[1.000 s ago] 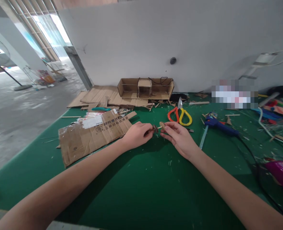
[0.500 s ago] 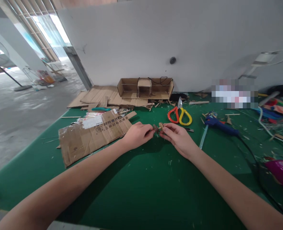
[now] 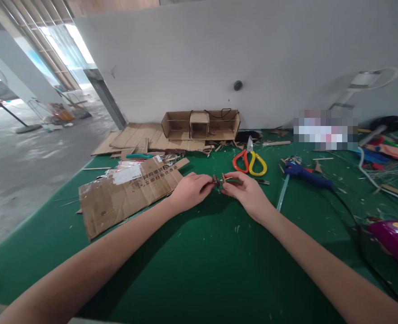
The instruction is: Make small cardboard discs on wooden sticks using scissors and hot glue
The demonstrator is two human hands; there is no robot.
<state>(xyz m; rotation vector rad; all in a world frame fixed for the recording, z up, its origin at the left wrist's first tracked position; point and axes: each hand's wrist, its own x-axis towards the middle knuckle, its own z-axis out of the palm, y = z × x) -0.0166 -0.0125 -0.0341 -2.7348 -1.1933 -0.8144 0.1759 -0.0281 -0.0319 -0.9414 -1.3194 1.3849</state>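
Daylight pours in from the window at the upper left, where the panes are blown out to white; the concrete floor beneath it carries a pale sheen; the rest of the scene is evenly and moderately lit, the grey wall flat and without glare; the forearms throw soft, dark shadows onto the green bench; straight lines bow towards the edges from the wide lens; a pixelated patch masks part of the right side; fine detail at the hands is soft.
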